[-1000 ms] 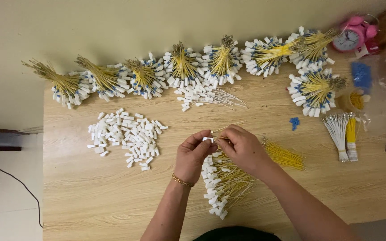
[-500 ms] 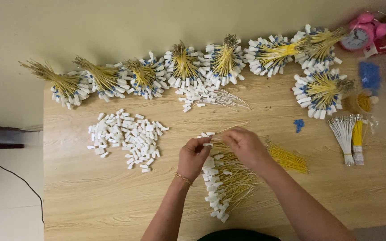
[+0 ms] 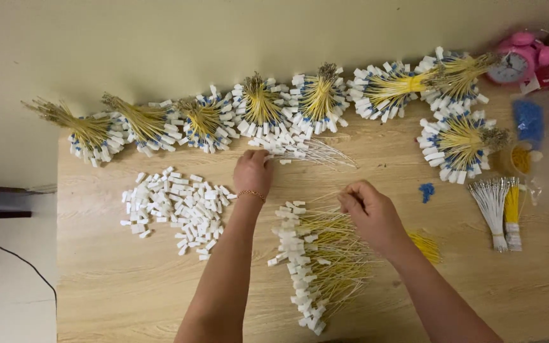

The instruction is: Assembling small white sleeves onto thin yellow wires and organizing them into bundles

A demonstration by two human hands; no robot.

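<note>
Hands work apart over a wooden table (image 3: 128,286) strewn with small wired parts. The left hand (image 3: 253,173) reaches up to a loose fan of thin white wires with white plugs (image 3: 300,149) lying just below the row of bundles; its fingers are curled down onto the near end of that fan, though whether they pinch a wire cannot be told. A thin gold bracelet (image 3: 251,193) sits on that wrist. The right hand (image 3: 370,213) rests at the upper right edge of a long pile of yellow wires with white plugs (image 3: 316,267), fingers bent together and closed as if pinching wire ends, the exact piece hidden under the fingertips. That pile lies in the middle of the table, between the two forearms.

To the left sits a heap of loose white plugs (image 3: 176,209). Along the far edge runs a row of tied yellow bundles (image 3: 262,108) with white and blue ends. At the right lie a tied bunch of white wires (image 3: 494,203), a few blue bits (image 3: 426,190) and, in the corner, a pink alarm clock (image 3: 517,60)
</note>
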